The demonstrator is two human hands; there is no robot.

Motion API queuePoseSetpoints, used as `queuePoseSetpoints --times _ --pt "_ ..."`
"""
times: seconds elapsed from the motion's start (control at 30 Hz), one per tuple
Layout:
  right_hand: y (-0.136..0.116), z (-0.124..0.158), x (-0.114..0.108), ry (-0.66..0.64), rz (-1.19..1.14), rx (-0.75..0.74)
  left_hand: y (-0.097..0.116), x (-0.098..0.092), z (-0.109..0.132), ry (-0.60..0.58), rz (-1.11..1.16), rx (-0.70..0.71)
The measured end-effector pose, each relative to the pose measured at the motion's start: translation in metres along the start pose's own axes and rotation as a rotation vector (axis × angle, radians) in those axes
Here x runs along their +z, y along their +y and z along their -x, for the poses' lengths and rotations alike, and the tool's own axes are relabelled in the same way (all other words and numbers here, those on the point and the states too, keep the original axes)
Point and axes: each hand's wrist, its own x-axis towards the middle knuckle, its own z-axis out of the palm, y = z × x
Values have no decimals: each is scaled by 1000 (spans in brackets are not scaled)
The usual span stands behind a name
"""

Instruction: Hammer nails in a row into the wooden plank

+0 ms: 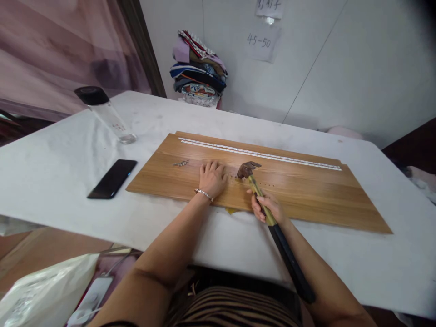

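My right hand (267, 206) is wrapped round the handle of a claw hammer (279, 240), whose rusty head is at the board's middle with the claw pointing right. Flat on the wooden board (316, 195) rests my left hand (213, 177), fingers stretched out and a bracelet at the wrist. It is left of the hammer head and apart from it. A few loose nails (180, 163) lie on the board, left of that hand. Small dark dots, nails or holes, run in a row near the hammer head; which they are I cannot tell.
Two white marked strips (259, 154) run along the board's far side. The white table (150, 231) also bears a black phone (113, 179) and a clear bottle (111, 118) with a black lid at left. Folded clothes (199, 72) are stacked beyond the table's back edge.
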Motion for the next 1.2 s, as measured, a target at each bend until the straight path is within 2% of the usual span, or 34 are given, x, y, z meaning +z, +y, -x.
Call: queuePoseSetpoints --times 0.37,0.6,1.2 --pt "0 1 0 5 10 -9 1 -1 1 -2 -1 1" --pt "-2 0 0 4 24 38 1 0 1 9 9 2" --pt "3 0 -5 -12 -6 -21 1 -2 1 11 18 -3"
